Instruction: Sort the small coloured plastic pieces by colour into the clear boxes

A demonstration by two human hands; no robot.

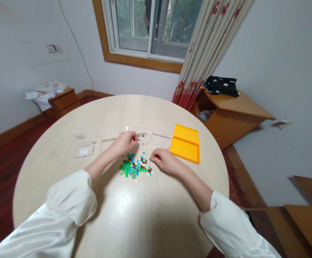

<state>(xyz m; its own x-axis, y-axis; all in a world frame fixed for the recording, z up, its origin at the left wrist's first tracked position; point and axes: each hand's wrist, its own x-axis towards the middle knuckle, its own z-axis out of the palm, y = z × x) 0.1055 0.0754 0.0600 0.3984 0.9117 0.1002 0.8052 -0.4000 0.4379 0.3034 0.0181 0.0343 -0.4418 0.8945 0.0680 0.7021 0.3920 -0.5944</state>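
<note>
A pile of small building bricks (pixel 134 166) in green, blue, brown and cream lies in the middle of the round table (pixel 129 208). My left hand (pixel 126 140) reaches past the pile, its fingers pinched over a clear plastic box (pixel 144 139) that has a few dark brown bricks in it. Whether those fingers hold a piece is hidden. At the right edge of the pile, my right hand (pixel 162 158) is closed in a pinch on a tiny dark brown brick (pixel 151 159).
Another clear box (pixel 159 140) stands to the right, beside an open yellow case (pixel 185 148). On the left are a clear box (pixel 106 144) partly behind my left arm and a small clear case (pixel 84 150). Beyond the table stands a wooden cabinet (pixel 236 114) with dark folded cloth (pixel 222 86).
</note>
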